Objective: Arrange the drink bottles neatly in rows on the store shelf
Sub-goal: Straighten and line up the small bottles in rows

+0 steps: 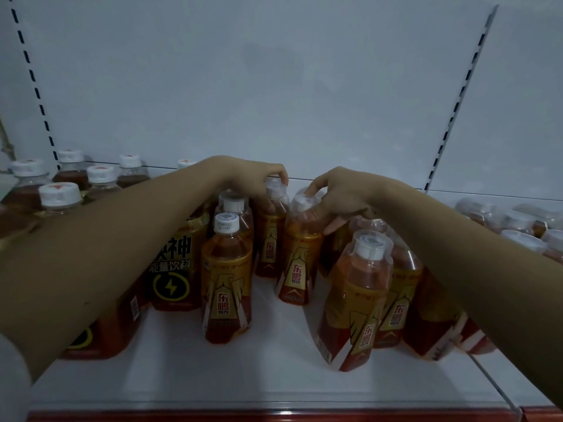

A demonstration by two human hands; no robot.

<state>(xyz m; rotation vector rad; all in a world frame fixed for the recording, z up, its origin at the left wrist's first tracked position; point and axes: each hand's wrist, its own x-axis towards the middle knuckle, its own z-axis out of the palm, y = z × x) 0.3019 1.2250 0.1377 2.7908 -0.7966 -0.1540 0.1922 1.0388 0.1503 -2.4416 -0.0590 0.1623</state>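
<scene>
Several amber drink bottles with gold and red labels stand on the white shelf (274, 388). My left hand (253, 175) grips the capped top of a rear bottle (271, 239). My right hand (338, 196) holds the top of a tilted bottle (300, 257) beside it, fingers curled over its clear cap cover. One bottle (227, 284) stands alone in front of my left hand. A leaning bottle (355, 303) stands at the front right, with more bottles packed behind it under my right forearm.
Larger black-and-gold labelled bottles (173, 269) stand to the left under my left arm, white-capped ones (61, 193) behind them. More capped bottles (518, 223) fill the neighbouring bay at right. A red price rail (274, 417) edges the shelf front.
</scene>
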